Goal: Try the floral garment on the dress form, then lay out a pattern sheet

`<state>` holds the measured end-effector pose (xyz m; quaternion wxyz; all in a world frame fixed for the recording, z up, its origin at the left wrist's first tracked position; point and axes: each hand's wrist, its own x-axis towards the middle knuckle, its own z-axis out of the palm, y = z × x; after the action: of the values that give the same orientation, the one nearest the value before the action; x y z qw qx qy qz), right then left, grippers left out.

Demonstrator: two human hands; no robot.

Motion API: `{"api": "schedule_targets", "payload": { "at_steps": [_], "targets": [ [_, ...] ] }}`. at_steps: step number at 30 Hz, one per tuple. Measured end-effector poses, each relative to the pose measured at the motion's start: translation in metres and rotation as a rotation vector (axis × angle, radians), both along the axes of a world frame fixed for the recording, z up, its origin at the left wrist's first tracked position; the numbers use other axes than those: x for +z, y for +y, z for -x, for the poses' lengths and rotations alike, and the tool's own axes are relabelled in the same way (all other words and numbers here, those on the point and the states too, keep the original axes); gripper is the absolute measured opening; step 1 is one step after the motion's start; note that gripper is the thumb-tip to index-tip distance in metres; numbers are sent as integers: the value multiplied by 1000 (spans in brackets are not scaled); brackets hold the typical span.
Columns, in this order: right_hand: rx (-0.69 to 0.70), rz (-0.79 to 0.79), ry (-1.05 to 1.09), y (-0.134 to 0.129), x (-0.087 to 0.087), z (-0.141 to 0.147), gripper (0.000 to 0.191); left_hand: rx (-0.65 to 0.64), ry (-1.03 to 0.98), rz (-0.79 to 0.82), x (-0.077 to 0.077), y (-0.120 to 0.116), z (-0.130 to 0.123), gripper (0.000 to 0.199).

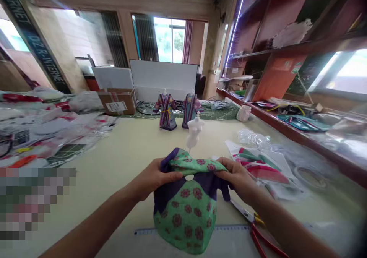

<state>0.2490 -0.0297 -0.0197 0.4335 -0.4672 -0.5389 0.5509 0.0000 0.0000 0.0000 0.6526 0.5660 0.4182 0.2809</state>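
Between my two hands is a small green garment (pixel 187 216) with reddish flower prints and dark purple parts, held up over the table. My left hand (pixel 156 177) pinches its upper left edge, thumb in front. At the upper right edge, my right hand (pixel 233 174) grips the folded-over cloth in the same way. A small pale opening shows near the middle, below the fold. Just behind the garment stands a small white mannequin (pixel 194 132). Under the cloth's lower part lies a clear ruler (pixel 232 227), with red-handled scissors (pixel 252 221) beside my right forearm.
Two small dressed mannequins, a left one (pixel 166 112) and a right one (pixel 189 111), stand at the table's back. A cardboard box (pixel 119 101) and plastic bags (pixel 57 124) are on the left. Fabric pieces (pixel 263 166), a tape roll (pixel 311 177) and crumpled plastic (pixel 254 138) lie right.
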Motion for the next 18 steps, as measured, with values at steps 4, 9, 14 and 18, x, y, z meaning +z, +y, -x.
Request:
{"api": "schedule_targets", "payload": {
  "at_steps": [4,9,14,18],
  "targets": [
    [-7,-17,85,3,-4,2,16,29,33,-18,-7,-2,1,29],
    [-94,-62,134,1,-3,11,18,117,-78,-42,-13,-4,-2,33],
    [-199,-148,59,5,6,14,24,226,-112,-121,-5,-2,-9,33],
    [-283,-301,-10,19,31,11,25,343,-171,-214,21,8,-17,33]
  ]
}}
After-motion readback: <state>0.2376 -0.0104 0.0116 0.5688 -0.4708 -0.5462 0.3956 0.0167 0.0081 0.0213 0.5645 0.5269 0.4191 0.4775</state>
